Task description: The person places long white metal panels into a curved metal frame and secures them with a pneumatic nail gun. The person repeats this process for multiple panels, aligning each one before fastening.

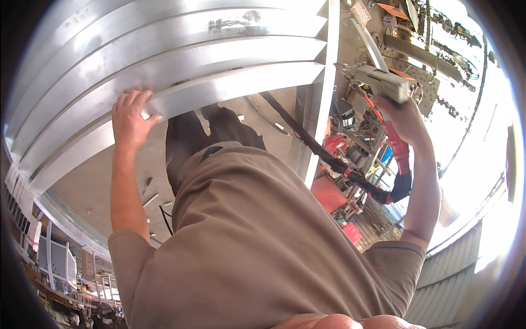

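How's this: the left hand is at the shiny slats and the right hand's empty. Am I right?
Not quite: the right hand isn't empty. The head view shows it holding a pale, boxy tool. The left hand is at the shiny slats.

Slats (219, 59): silver-grey with bright white glare; dark grey smudge (241, 23) on an upper slat, toward its right end. Frame upright (330, 60) at the slats' right edge: near-white. Handheld tool (386, 83): pale grey-beige. Grip (399, 149): red, with a black lower end. Cable (307, 140): black, marked by narrow red bands. Shirt (246, 230): plain taupe-brown. Trousers (185, 142): black. Floor (82, 197): grey-beige. Flat panel (329, 194) beside the cable: coral red. Wall (452, 285): grey, ribbed pattern.
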{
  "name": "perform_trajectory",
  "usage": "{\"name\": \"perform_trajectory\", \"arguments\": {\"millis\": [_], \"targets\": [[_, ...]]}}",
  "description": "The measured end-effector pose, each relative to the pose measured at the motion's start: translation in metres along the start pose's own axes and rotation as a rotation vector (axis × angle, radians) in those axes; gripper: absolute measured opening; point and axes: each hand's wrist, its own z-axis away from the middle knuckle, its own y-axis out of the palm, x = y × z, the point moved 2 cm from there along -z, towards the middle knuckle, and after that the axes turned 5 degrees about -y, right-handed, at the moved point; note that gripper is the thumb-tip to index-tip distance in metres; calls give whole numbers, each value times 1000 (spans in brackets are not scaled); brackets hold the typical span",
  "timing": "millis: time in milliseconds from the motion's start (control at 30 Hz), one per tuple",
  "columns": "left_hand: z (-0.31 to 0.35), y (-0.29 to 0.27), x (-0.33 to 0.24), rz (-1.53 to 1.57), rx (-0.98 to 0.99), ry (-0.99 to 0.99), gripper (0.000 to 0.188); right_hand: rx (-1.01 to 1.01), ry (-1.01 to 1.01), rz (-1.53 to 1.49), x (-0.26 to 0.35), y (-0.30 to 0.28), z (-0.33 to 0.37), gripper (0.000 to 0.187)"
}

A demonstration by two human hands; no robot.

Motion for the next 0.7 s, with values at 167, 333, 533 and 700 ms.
{"name": "perform_trajectory", "arguments": {"millis": [167,333,533,700], "targets": [[1,0,1,1,-2,-1,66,55,-128,71,25,17,-41,51],[0,0,2,21,-9,6,66,104,-106,199,29,27,-74,57],[0,-1,3,37,-23,16,66,124,-160,323,43,34,-91,60],[0,-2,3,34,-17,9,65,143,-155,335,54,35,-89,57]]}}
